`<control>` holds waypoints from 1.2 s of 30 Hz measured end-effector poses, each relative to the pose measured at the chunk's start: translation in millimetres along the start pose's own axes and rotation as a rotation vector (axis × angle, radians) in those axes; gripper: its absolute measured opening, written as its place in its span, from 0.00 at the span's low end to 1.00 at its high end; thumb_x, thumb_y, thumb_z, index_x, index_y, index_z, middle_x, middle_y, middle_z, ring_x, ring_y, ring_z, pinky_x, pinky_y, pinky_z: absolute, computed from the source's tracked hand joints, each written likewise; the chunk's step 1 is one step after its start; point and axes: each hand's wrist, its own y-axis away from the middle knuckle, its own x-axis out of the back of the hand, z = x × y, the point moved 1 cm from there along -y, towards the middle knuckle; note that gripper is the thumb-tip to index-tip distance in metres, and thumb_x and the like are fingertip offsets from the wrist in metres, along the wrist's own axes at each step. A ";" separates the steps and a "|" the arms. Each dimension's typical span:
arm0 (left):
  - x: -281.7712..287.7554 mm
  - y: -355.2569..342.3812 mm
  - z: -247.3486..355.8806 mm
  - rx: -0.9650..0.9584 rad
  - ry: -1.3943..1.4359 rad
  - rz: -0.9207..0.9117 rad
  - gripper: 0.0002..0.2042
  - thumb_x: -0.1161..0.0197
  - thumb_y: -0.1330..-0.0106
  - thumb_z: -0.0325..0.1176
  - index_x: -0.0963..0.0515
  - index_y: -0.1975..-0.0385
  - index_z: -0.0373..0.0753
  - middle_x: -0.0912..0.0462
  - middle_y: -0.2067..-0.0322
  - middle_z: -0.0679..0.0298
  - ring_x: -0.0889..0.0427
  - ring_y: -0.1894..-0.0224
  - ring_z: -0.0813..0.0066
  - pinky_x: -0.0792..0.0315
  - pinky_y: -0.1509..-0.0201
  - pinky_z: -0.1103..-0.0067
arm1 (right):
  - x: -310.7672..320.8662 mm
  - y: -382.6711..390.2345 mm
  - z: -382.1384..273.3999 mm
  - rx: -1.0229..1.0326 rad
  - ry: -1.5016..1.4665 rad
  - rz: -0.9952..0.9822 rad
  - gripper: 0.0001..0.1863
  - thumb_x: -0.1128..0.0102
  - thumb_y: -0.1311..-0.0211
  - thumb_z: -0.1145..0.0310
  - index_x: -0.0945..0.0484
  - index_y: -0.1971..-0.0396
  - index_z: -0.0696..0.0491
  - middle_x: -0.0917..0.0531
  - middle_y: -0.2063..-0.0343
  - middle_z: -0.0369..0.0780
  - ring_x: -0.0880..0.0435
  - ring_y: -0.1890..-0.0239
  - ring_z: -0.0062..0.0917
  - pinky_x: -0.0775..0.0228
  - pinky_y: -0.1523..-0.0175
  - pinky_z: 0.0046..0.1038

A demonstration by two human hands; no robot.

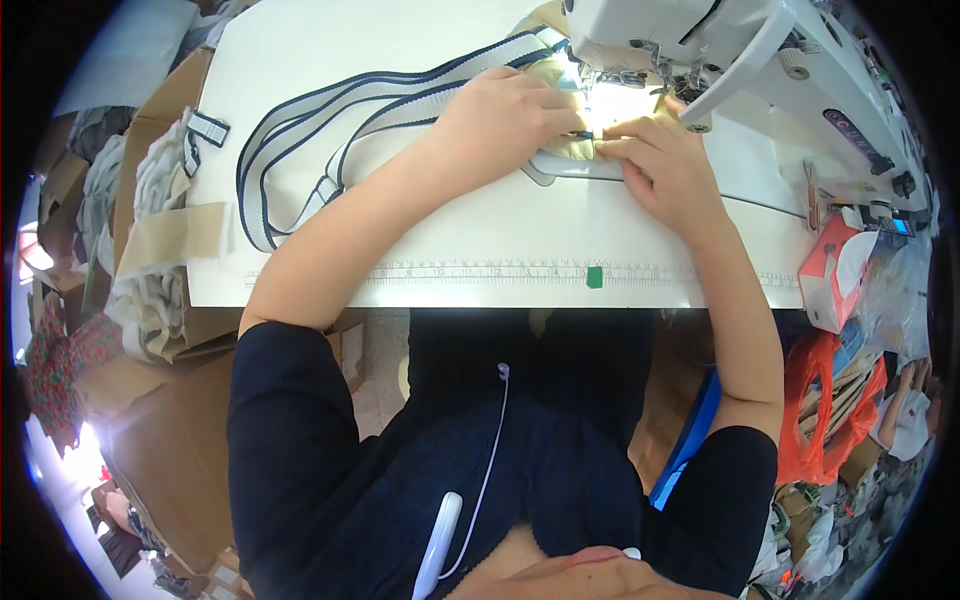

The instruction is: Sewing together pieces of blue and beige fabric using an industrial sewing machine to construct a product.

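A white sewing machine point(640, 30) stands at the far right of the table, its lamp glaring over the needle area. Under the lamp lies a pale yellowish fabric piece point(570, 147). My left hand point(510, 120) rests on its left side, fingers curled closed at the cloth. My right hand point(665, 165) pinches the fabric's near edge close to the presser foot; the glare hides the exact grip. A long grey strap with navy edges point(390, 88) loops over the table to the left, passing under my left hand and forearm.
A printed ruler strip with a green mark point(595, 277) runs along the front edge of the white table point(480, 220). At left, a cardboard box point(165, 100) holds pale cloth strips. A pink tissue box point(832, 275) and a red plastic bag point(810, 400) are at right.
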 end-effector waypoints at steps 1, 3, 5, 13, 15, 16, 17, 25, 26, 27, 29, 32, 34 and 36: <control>-0.6 -0.5 -1.8 0.065 0.060 -0.067 0.13 0.39 0.44 0.29 0.19 0.58 0.46 0.17 0.54 0.70 0.20 0.50 0.72 0.29 0.45 0.75 | -1.0 -0.8 1.2 0.002 -0.002 -0.002 0.13 0.40 0.53 0.80 0.19 0.66 0.49 0.18 0.59 0.31 0.20 0.59 0.26 0.38 0.41 0.36; -1.9 -2.8 -2.5 0.083 0.050 -0.056 0.13 0.39 0.44 0.28 0.19 0.58 0.46 0.17 0.54 0.69 0.20 0.51 0.72 0.29 0.45 0.75 | -2.0 -2.1 2.9 0.009 -0.005 0.067 0.10 0.39 0.49 0.79 0.18 0.67 0.50 0.17 0.61 0.32 0.19 0.62 0.27 0.38 0.41 0.37; -2.6 -4.3 -3.0 0.095 0.037 -0.044 0.13 0.39 0.44 0.28 0.19 0.58 0.45 0.17 0.54 0.69 0.19 0.52 0.71 0.28 0.46 0.75 | -1.5 -3.9 4.4 0.001 0.007 0.073 0.09 0.39 0.49 0.79 0.18 0.67 0.50 0.17 0.61 0.33 0.18 0.64 0.27 0.36 0.43 0.36; 2.4 -5.1 4.9 0.085 -0.026 -0.048 0.13 0.36 0.43 0.34 0.18 0.58 0.43 0.17 0.55 0.66 0.19 0.52 0.70 0.28 0.46 0.74 | -8.5 1.1 10.3 -0.107 -0.016 0.047 0.07 0.39 0.43 0.73 0.18 0.67 0.45 0.17 0.62 0.25 0.18 0.61 0.21 0.48 0.32 0.50; 6.2 -6.9 6.8 0.115 0.033 -0.042 0.12 0.35 0.43 0.36 0.18 0.59 0.42 0.16 0.56 0.65 0.18 0.53 0.70 0.27 0.47 0.74 | -9.2 1.4 10.4 -0.093 -0.035 0.046 0.05 0.38 0.43 0.72 0.18 0.67 0.45 0.18 0.62 0.25 0.18 0.61 0.21 0.48 0.32 0.50; 8.0 -7.0 6.2 0.153 0.092 -0.038 0.13 0.34 0.43 0.39 0.17 0.61 0.42 0.15 0.58 0.65 0.17 0.55 0.69 0.27 0.48 0.73 | -9.3 0.6 10.5 -0.092 -0.035 0.048 0.05 0.38 0.43 0.72 0.18 0.67 0.45 0.18 0.62 0.25 0.18 0.61 0.21 0.48 0.32 0.50; 6.4 -7.3 5.7 0.154 0.090 -0.038 0.13 0.34 0.43 0.39 0.17 0.61 0.42 0.15 0.58 0.65 0.17 0.55 0.69 0.27 0.48 0.73 | -9.5 0.0 10.3 -0.089 -0.030 0.052 0.04 0.37 0.42 0.70 0.18 0.67 0.45 0.18 0.62 0.25 0.18 0.62 0.21 0.48 0.32 0.50; -11.1 -6.2 4.3 0.193 0.076 0.071 0.08 0.34 0.43 0.35 0.17 0.66 0.41 0.15 0.65 0.67 0.16 0.61 0.68 0.25 0.55 0.74 | -7.0 -2.3 7.7 -0.060 0.049 0.082 0.03 0.37 0.41 0.67 0.17 0.66 0.43 0.17 0.62 0.24 0.17 0.65 0.19 0.48 0.32 0.51; -11.5 -7.5 3.1 0.189 0.047 0.051 0.08 0.34 0.43 0.36 0.17 0.66 0.42 0.14 0.64 0.68 0.16 0.60 0.70 0.24 0.56 0.75 | -7.5 -2.9 10.2 -0.066 0.049 0.083 0.04 0.38 0.40 0.67 0.17 0.66 0.43 0.17 0.62 0.24 0.17 0.66 0.20 0.48 0.32 0.51; -14.7 -8.6 1.7 0.190 0.052 0.046 0.08 0.34 0.43 0.36 0.17 0.66 0.42 0.14 0.64 0.68 0.16 0.60 0.70 0.24 0.56 0.75 | -8.2 -2.8 12.6 -0.073 0.049 0.084 0.04 0.38 0.40 0.67 0.17 0.66 0.43 0.17 0.61 0.24 0.17 0.66 0.20 0.48 0.32 0.51; -17.2 -10.5 -1.2 0.151 0.021 0.158 0.08 0.34 0.42 0.37 0.17 0.65 0.42 0.14 0.63 0.68 0.16 0.60 0.71 0.24 0.57 0.75 | -11.1 -3.8 16.4 -0.074 0.038 0.084 0.04 0.39 0.39 0.67 0.17 0.66 0.43 0.17 0.61 0.24 0.17 0.66 0.20 0.48 0.32 0.51; -18.7 -9.8 -2.0 0.165 0.011 0.145 0.08 0.34 0.41 0.37 0.16 0.65 0.43 0.14 0.62 0.69 0.16 0.60 0.72 0.23 0.57 0.75 | -13.0 -4.7 15.3 -0.093 0.023 0.083 0.05 0.40 0.38 0.67 0.17 0.65 0.43 0.17 0.61 0.24 0.17 0.67 0.20 0.49 0.32 0.50; -19.6 -10.4 -3.5 0.177 0.005 0.167 0.08 0.34 0.41 0.37 0.16 0.66 0.44 0.14 0.61 0.70 0.16 0.60 0.73 0.23 0.57 0.76 | -14.0 -5.0 14.9 -0.113 0.015 0.078 0.05 0.41 0.38 0.67 0.17 0.65 0.43 0.17 0.60 0.24 0.17 0.67 0.20 0.49 0.31 0.50; -23.7 -13.2 -7.2 0.183 0.009 0.173 0.08 0.34 0.41 0.37 0.15 0.65 0.45 0.14 0.61 0.71 0.16 0.60 0.73 0.24 0.56 0.76 | -15.2 -4.9 16.8 -0.124 0.061 0.089 0.05 0.41 0.37 0.66 0.17 0.64 0.43 0.17 0.58 0.24 0.17 0.68 0.20 0.50 0.31 0.49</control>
